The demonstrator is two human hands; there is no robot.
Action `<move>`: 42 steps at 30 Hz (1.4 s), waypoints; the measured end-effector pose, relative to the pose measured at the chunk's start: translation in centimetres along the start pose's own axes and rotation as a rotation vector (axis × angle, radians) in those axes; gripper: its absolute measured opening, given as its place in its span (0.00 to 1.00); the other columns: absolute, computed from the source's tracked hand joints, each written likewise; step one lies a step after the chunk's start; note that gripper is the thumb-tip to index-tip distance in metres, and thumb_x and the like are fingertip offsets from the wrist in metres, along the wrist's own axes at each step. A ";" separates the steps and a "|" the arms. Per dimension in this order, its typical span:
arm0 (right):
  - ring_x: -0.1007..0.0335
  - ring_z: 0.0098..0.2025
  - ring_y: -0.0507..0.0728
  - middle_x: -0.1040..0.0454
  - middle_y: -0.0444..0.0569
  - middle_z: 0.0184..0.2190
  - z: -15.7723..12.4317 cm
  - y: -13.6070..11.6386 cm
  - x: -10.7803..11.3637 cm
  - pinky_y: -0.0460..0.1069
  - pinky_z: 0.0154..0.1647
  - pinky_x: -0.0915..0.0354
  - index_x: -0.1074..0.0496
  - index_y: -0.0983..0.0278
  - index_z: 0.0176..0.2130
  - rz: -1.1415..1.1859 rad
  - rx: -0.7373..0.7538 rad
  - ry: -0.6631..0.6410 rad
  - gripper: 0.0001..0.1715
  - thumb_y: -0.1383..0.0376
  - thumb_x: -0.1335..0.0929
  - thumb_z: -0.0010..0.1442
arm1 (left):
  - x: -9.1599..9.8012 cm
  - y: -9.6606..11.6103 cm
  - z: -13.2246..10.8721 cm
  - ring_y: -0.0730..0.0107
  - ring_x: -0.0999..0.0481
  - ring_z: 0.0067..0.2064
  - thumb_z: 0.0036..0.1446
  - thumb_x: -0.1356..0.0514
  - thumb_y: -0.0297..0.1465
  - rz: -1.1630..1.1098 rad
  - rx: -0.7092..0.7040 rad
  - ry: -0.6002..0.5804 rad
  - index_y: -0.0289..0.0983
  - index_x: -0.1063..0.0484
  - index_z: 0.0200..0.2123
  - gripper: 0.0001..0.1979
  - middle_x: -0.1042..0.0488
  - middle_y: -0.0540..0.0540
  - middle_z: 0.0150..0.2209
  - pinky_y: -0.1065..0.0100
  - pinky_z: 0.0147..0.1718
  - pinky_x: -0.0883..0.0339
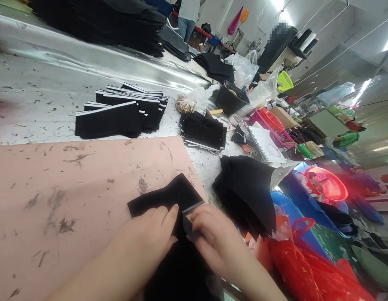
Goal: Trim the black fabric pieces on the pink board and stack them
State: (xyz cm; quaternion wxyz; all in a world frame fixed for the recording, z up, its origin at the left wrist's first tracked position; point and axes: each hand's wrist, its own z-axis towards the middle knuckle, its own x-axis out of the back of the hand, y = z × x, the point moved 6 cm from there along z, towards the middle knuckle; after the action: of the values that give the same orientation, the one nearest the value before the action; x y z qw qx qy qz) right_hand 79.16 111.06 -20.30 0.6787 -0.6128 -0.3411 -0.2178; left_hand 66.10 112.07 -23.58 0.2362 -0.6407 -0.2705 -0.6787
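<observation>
A black fabric piece (168, 190) lies at the right edge of the pink mat, a narrow grey strip along its right end. My left hand (154, 228) rests on it, fingers laid over the fabric and the thumb a little apart. Beside it, my right hand (212, 238) is closed, thumb and fingers pinching the folded dark edge of a strip (188, 221) next to the grey end. Part of this edge is hidden by the fingers. More black fabric (181, 271) spreads below, between my wrists; whether it is a separate piece I cannot tell.
The stained pink mat (87, 184) covers the near table. Beyond it lie white-edged black pieces (109, 119) and a smaller stack (204, 131). Black panels (247, 188) sit to the right, with a red plastic bag (316, 267) below. A black bowl (232, 98) stands farther back.
</observation>
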 end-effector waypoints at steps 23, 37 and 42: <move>0.32 0.33 0.55 0.30 0.48 0.32 1.0 2.7 0.4 0.48 0.31 0.36 0.34 0.62 0.27 -0.004 -0.127 0.098 0.05 0.67 0.35 0.55 | 0.4 -1.1 0.3 0.68 0.31 0.27 0.52 0.52 0.17 -0.270 0.071 -0.174 0.39 0.30 0.34 0.16 0.32 0.49 0.29 0.69 0.24 0.41; 0.40 0.26 0.51 0.39 0.45 0.28 0.9 3.9 1.0 0.47 0.27 0.39 0.39 0.62 0.23 0.005 -0.250 0.146 0.10 0.65 0.37 0.54 | 0.6 0.5 -1.0 0.60 0.28 0.33 0.59 0.49 0.29 0.016 -0.156 0.031 0.35 0.29 0.49 0.17 0.26 0.43 0.34 0.63 0.28 0.35; 0.39 0.29 0.53 0.39 0.46 0.28 1.2 4.8 1.0 0.48 0.29 0.40 0.41 0.62 0.20 0.117 -0.327 0.113 0.12 0.64 0.38 0.54 | -1.1 -0.5 -1.4 0.63 0.28 0.38 0.58 0.48 0.26 -0.110 -0.013 0.029 0.41 0.30 0.49 0.17 0.27 0.44 0.38 0.64 0.39 0.36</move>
State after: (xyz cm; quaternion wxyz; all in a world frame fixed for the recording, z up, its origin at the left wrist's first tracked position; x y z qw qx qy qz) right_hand 83.06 113.10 -22.82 0.5996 -0.7206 -0.2261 -0.2646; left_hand 64.81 111.49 -24.75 0.1982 -0.6163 -0.2972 -0.7018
